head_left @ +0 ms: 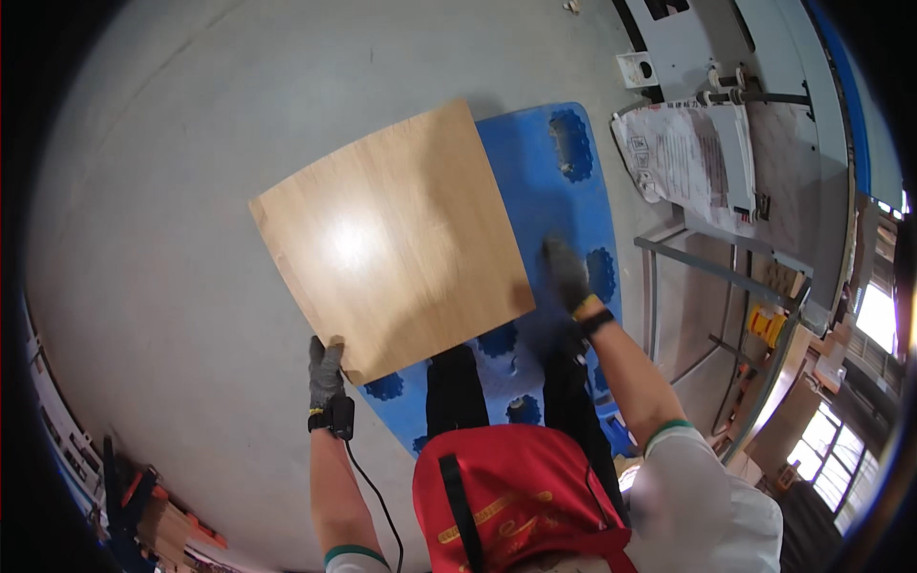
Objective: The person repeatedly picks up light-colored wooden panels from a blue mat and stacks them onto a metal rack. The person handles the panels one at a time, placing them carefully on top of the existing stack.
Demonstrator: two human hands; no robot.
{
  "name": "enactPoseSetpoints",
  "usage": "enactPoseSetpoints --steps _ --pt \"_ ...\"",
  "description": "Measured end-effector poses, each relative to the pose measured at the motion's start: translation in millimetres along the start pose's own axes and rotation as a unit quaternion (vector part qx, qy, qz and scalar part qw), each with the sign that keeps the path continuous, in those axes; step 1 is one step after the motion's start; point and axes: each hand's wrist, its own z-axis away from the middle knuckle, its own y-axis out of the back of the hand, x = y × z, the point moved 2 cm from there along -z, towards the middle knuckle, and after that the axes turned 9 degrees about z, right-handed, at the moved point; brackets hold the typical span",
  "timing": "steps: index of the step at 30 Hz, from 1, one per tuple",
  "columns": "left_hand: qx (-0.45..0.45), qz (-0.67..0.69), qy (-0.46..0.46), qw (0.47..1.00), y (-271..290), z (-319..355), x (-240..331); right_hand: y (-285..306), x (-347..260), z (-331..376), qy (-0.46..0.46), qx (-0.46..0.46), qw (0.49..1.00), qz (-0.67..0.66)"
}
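Am looking down: panel (392, 239) lying ahead of me, its right part resting over pallet (564, 181), its left part hanging over floor (172, 191). My left hand (325, 372) touching panel's near corner, at left. My right hand (566, 272) hanging over pallet, just right of panel's right edge. My legs standing on pallet's near end, between both hands. Machine frame (726, 229) standing right of pallet, printed sheet (678, 153) lying on it. Stacked boards (162, 525) sitting far left, near me.
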Motion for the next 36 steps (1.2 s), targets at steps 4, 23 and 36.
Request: enactPoseSetpoints --steps 4,23,36 --pt "-0.056 0.088 0.091 0.99 -24.6 -0.2 16.8 -45.3 -72.0 -35.8 -0.26 -0.17 0.906 -0.287" --pt "0.159 -0.372 -0.052 0.913 -68.9 141.5 89.6 183.0 154.8 184.0 -0.055 0.073 0.775 0.626" --pt "-0.499 -0.412 -0.336 0.685 -526.3 396.0 -21.9 621.6 250.8 344.1 -0.166 0.346 0.921 0.071"
